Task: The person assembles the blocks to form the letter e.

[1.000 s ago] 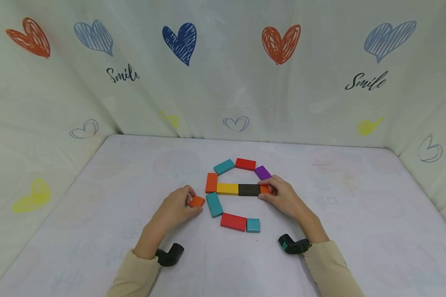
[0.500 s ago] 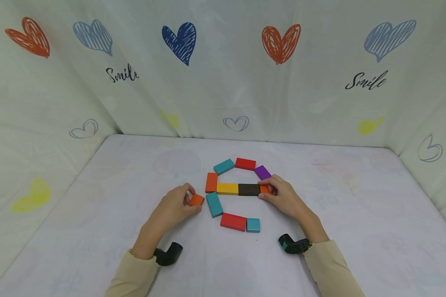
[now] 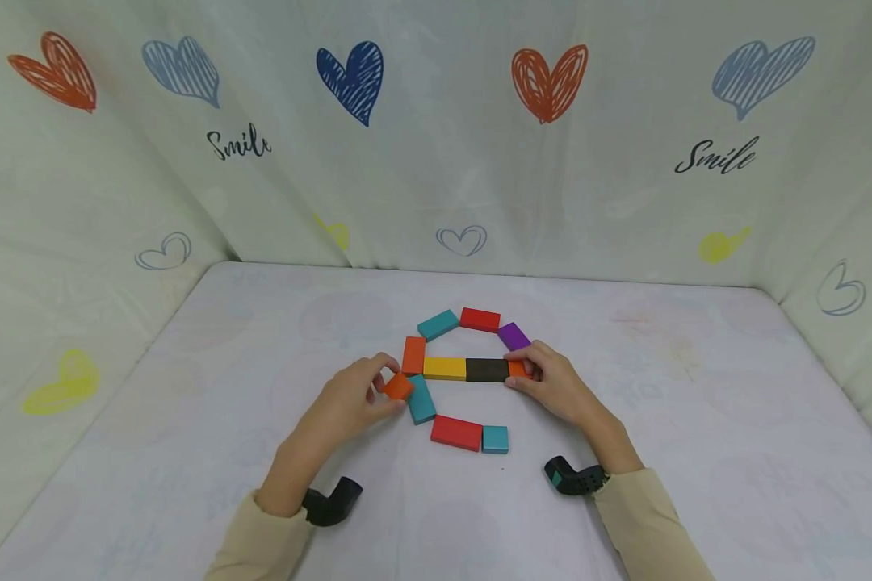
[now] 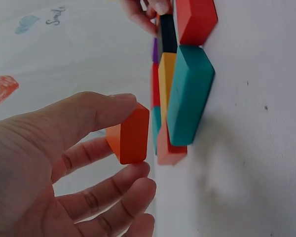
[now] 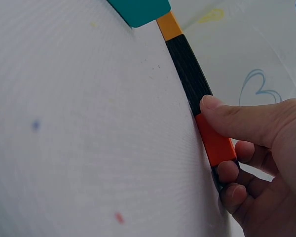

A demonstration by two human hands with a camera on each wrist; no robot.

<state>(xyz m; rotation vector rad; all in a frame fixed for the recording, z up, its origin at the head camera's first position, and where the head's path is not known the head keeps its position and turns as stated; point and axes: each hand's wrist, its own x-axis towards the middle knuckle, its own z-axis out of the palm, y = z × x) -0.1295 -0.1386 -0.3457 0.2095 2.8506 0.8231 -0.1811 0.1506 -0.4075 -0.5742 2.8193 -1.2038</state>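
My left hand [image 3: 349,399] pinches a small orange block [image 4: 134,136] between thumb and fingers. In the head view this block overlaps the edge of a long teal block [image 3: 423,401]; the left wrist view shows a gap between them. At the right end of a straight row, my right hand [image 3: 555,387] grips another orange block [image 5: 216,140] by its ends. A black block [image 3: 487,370] adjoins it, then a yellow block [image 3: 445,369] and an upright orange-red block [image 3: 413,355]. Something dark shows under the right fingertips, its kind unclear.
Above the row curve a teal block [image 3: 438,325], a red block [image 3: 480,319] and a purple block [image 3: 514,336]. Below lie a red block [image 3: 456,434] and a short teal block [image 3: 495,440]. A white cloth [image 3: 698,452] covers the table; a heart-printed curtain [image 3: 436,177] hangs behind.
My left hand has moved right with the orange block, which now overlaps the long teal block in the head view. The right hand has stayed in place.
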